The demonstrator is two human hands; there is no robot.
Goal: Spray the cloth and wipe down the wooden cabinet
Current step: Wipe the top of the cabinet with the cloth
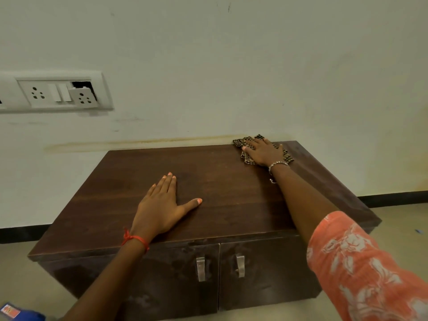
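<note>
A low dark wooden cabinet (231,181) with two doors and metal handles stands against the wall. A brown checked cloth (245,158) lies on its far right corner. My right hand (264,152) presses flat on the cloth, fingers spread toward the back edge. My left hand (162,207) rests flat on the bare cabinet top near the front, fingers together and thumb out, holding nothing. No spray bottle is clearly visible.
A white socket panel (58,91) with a loose socket sits on the wall at the left. A blue object with a label (16,312) shows at the bottom left corner. Beige floor surrounds the cabinet, with a dark skirting along the wall.
</note>
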